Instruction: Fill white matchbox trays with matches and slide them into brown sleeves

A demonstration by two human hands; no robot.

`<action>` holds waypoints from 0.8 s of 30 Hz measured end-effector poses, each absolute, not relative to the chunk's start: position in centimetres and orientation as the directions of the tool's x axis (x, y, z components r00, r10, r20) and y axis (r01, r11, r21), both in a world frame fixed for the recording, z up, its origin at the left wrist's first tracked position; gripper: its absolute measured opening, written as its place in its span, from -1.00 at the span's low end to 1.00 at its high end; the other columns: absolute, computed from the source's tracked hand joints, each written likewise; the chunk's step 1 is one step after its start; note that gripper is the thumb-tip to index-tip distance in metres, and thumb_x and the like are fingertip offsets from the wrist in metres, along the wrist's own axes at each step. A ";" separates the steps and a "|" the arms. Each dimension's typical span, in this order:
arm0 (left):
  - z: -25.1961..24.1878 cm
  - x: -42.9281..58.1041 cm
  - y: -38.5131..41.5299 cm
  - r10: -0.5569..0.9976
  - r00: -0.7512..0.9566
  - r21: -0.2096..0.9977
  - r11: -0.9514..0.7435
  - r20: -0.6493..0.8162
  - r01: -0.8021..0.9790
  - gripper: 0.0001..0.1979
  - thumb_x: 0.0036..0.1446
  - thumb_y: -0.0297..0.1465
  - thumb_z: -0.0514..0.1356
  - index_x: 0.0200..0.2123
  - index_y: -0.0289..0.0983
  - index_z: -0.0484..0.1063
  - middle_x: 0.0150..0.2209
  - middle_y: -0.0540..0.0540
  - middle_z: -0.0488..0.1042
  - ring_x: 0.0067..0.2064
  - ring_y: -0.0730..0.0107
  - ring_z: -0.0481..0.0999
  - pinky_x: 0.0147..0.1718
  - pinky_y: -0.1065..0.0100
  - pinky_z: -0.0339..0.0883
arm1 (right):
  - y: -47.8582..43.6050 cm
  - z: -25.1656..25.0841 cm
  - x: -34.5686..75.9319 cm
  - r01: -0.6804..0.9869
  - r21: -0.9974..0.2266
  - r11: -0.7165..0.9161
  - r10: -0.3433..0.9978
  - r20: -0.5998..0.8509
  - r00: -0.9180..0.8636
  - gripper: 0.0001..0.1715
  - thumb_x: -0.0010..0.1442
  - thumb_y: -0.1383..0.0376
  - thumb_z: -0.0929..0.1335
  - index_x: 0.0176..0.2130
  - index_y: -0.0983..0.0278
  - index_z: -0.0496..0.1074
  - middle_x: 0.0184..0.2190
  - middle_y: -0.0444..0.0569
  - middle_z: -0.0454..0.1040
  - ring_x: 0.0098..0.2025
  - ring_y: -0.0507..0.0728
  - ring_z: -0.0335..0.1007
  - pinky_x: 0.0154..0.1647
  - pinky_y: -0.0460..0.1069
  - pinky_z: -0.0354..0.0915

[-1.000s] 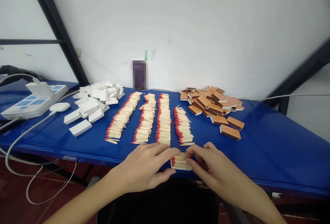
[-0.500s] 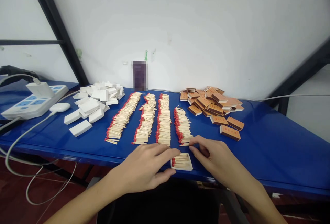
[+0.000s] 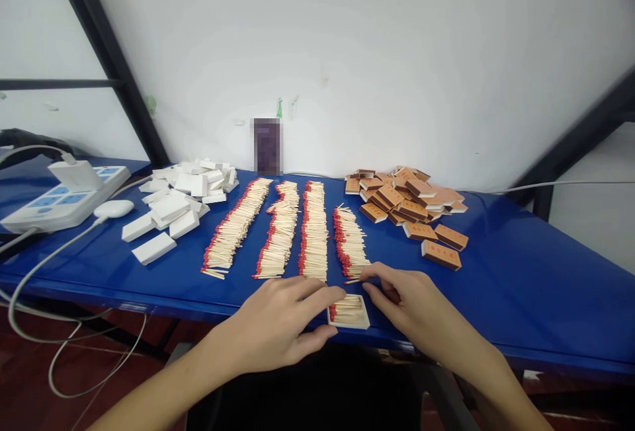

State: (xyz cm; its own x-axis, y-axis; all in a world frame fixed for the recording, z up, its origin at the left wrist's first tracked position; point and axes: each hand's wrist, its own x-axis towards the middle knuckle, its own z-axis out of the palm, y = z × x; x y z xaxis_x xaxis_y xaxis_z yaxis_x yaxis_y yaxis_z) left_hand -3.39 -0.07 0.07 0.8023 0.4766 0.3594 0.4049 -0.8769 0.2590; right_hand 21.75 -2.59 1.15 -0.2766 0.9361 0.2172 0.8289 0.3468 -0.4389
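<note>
in the head view, the tray (image 3: 358, 325) lies at the near edge of the blue desk (image 3: 501, 272), open side up, with matches (image 3: 347, 312) inside, red heads to the left. the left hand (image 3: 285, 318) is spread at the tray's left end, index finger over the far corner and thumb beside the near one; that light brace seems enough, and pressing harder could skid the tray towards the edge. the right hand (image 3: 414, 295) is at the near end of the right row (image 3: 351, 242), index finger and thumb close together by the plain ends; whether they pinch a match i cannot tell. picking there looks sound: take only the nearest few sticks, by the plain ends, lift rather than drag so the row stays neat, and keep the heads pointing left like those in the tray. the other rows (image 3: 314, 233) are farther left, between white boxes (image 3: 169, 206) at far left and printed boxes (image 3: 397, 196) at far right, clear of both hands.
</note>
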 end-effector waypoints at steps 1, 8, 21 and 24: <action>0.1 -3.4 -0.1 0.477 0.804 0.259 -0.877 0.354 0.405 -0.65 0.37 -0.31 0.16 0.17 -0.16 0.24 -0.05 -0.11 0.55 -0.11 0.16 0.61 -0.19 0.22 0.46 | -2.6 1.1 21.8 0.832 -0.432 0.348 0.936 0.210 -0.282 -0.80 0.40 0.28 0.22 -0.19 0.14 0.42 -0.50 -0.19 0.44 -0.48 0.10 0.40 -0.45 -0.05 0.20; 0.1 -3.3 -0.1 0.479 0.807 0.256 -0.875 0.344 0.410 -0.65 0.37 -0.31 0.15 0.18 -0.16 0.24 -0.04 -0.11 0.55 -0.10 0.17 0.60 -0.17 0.22 0.47 | -2.9 0.1 22.0 0.873 -0.357 0.333 0.941 0.183 -0.284 -0.83 0.43 0.26 0.17 -0.24 0.16 0.26 -0.39 -0.12 0.49 -0.42 0.12 0.43 -0.43 -0.02 0.20; 0.1 -3.3 -0.1 0.500 0.791 0.297 -0.861 0.352 0.413 -0.59 0.33 -0.34 0.20 0.18 -0.14 0.16 -0.01 -0.09 0.55 -0.09 0.13 0.61 -0.17 0.20 0.47 | -5.4 1.4 19.7 0.772 -0.479 0.418 0.907 0.166 -0.387 -0.79 0.48 0.27 0.14 -0.26 0.14 0.20 -0.36 -0.15 0.47 -0.35 0.11 0.41 -0.37 -0.02 0.19; 0.1 -3.3 0.0 0.496 0.797 0.296 -0.863 0.344 0.410 -0.57 0.34 -0.34 0.19 0.20 -0.13 0.15 0.02 -0.09 0.54 -0.06 0.12 0.60 -0.15 0.18 0.47 | -5.5 1.5 19.4 0.783 -0.465 0.414 0.908 0.150 -0.391 -0.78 0.47 0.29 0.14 -0.27 0.15 0.21 -0.37 -0.16 0.47 -0.37 0.11 0.39 -0.36 -0.01 0.18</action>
